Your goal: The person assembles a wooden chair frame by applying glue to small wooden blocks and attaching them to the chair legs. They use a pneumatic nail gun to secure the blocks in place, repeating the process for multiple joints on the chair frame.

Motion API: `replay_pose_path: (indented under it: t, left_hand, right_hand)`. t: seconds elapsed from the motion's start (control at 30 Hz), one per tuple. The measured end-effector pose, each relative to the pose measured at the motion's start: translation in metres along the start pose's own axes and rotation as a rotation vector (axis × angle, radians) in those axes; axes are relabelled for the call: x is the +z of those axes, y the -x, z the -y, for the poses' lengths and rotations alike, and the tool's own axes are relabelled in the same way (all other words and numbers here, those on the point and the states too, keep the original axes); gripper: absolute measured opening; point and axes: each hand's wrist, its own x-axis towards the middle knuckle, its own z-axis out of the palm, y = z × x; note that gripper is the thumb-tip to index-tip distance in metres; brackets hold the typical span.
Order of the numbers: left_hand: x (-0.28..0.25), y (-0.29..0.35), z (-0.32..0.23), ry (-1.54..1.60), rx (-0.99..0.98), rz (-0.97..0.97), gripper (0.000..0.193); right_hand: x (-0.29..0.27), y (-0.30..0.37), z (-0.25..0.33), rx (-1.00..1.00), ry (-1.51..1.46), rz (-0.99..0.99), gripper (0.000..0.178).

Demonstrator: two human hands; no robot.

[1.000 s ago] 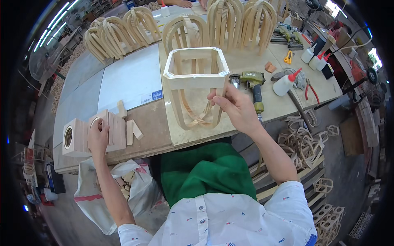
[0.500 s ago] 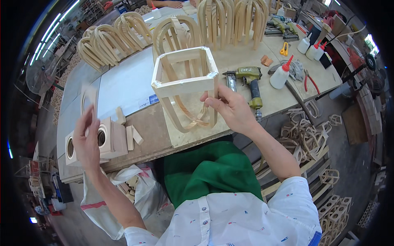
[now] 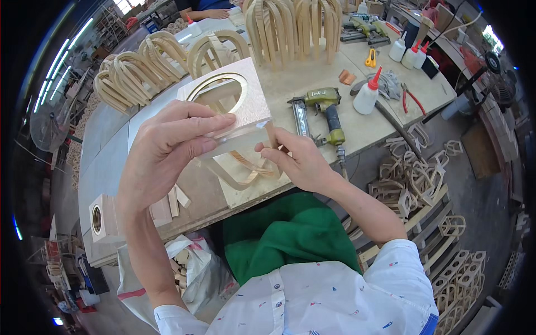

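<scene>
Closest in, a white patterned shirt (image 3: 324, 296) and a green apron (image 3: 290, 234) face the worktable (image 3: 245, 195), with a white sack (image 3: 204, 279) of wood offcuts beside the apron. Above the table's front edge, the right hand (image 3: 298, 159) pinches an upright of the wooden frame (image 3: 240, 144) between thumb and fingers. The left hand (image 3: 173, 137) grips a square wooden plate (image 3: 255, 97) with a round hole, fingers on top, thumb at the front edge. This plate lies over the frame's upper end (whether they touch, I cannot tell). Beyond the right hand lie a green nail gun (image 3: 324, 97) and a red-tipped glue bottle (image 3: 365, 100). Farther back stand arched wooden frames (image 3: 271, 33), with a co-worker's hand (image 3: 216, 13) past them.
</scene>
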Motion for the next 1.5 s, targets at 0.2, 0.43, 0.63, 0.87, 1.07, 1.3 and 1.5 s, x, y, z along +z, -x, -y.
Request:
replay_pose_path:
  t: [0.2,0.43,0.63,0.87,1.07,1.3,1.5]
  left_hand:
    - [0.004,-0.002,0.008,0.023,-0.047,0.070,0.039]
    - [0.006,-0.006,0.006,-0.011,-0.045,0.101,0.038]
    - [0.007,-0.004,0.003,-0.187,0.100,0.107,0.040]
    - [0.048,-0.005,-0.017,-0.224,-0.048,-0.156,0.038]
    - [0.060,-0.003,-0.013,-0.103,-0.072,-0.195,0.034]
    - [0.064,-0.002,-0.017,-0.114,-0.083,-0.212,0.033]
    - [0.066,-0.003,-0.021,-0.164,-0.087,-0.205,0.034]
  right_hand:
    - [0.003,0.004,-0.001,-0.034,-0.012,-0.018,0.021]
    - [0.001,0.003,-0.002,-0.043,0.008,-0.038,0.021]
    - [0.002,0.005,-0.002,-0.069,-0.015,-0.064,0.017]
    - [0.008,0.007,0.001,-0.161,-0.001,-0.144,0.021]
    - [0.011,0.009,0.001,-0.173,0.040,-0.133,0.017]
    - [0.012,0.011,0.000,-0.200,0.045,-0.149,0.015]
    - [0.010,0.014,-0.002,-0.195,0.030,-0.143,0.015]
